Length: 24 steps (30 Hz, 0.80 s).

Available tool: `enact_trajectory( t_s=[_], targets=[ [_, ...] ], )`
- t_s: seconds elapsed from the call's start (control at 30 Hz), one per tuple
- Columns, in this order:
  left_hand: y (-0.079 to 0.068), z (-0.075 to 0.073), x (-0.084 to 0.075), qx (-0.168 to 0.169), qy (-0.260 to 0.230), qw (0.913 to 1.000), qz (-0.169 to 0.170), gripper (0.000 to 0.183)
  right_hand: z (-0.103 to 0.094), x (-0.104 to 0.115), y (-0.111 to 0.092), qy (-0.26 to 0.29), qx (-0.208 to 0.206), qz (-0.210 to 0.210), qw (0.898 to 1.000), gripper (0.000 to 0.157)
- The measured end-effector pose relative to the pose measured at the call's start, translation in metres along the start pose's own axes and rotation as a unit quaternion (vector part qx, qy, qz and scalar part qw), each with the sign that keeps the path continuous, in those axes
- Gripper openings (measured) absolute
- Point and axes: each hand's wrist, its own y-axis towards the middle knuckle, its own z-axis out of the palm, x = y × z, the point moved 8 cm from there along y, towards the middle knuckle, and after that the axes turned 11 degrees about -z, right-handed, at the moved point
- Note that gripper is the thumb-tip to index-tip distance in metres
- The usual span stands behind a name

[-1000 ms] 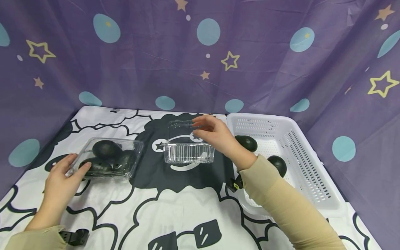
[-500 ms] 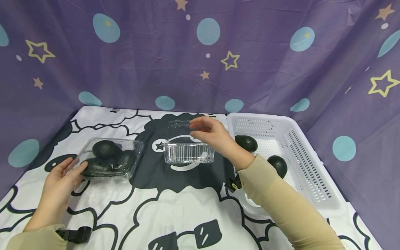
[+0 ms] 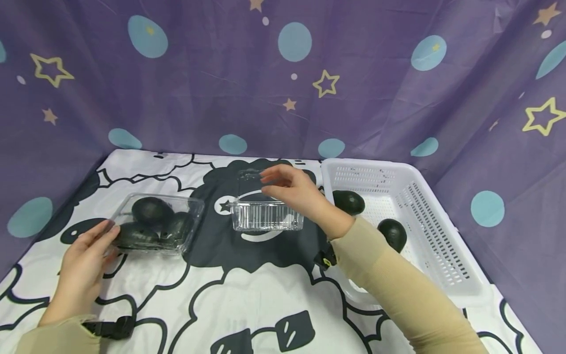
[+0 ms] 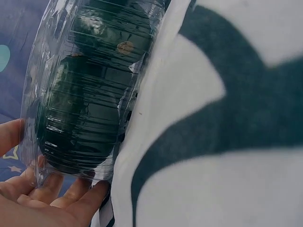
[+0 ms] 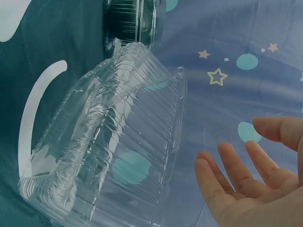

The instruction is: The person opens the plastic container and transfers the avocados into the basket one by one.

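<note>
Left hand of mine, fingers loosely spread at the end of a clear box of avocados, my right hand, fingers relaxed, near a second box.

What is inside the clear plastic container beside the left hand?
Inside the clear plastic container, three dark green avocados can be seen. The far lower part is covered by them, so another one hidden there cannot be excluded.

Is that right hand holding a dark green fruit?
No, the right wrist view shows the right hand held out, grasping nothing.
</note>
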Motion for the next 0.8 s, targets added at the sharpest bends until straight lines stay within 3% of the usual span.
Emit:
enact_trajectory(
  t_s=[0.8],
  targets=[
    [-0.001, 0.012, 0.001, -0.007, -0.063, 0.9979, -0.014, 0.071, 0.007, 0.003, 0.004, -0.015, 0.014, -0.003, 1.000, 0.034]
  ],
)
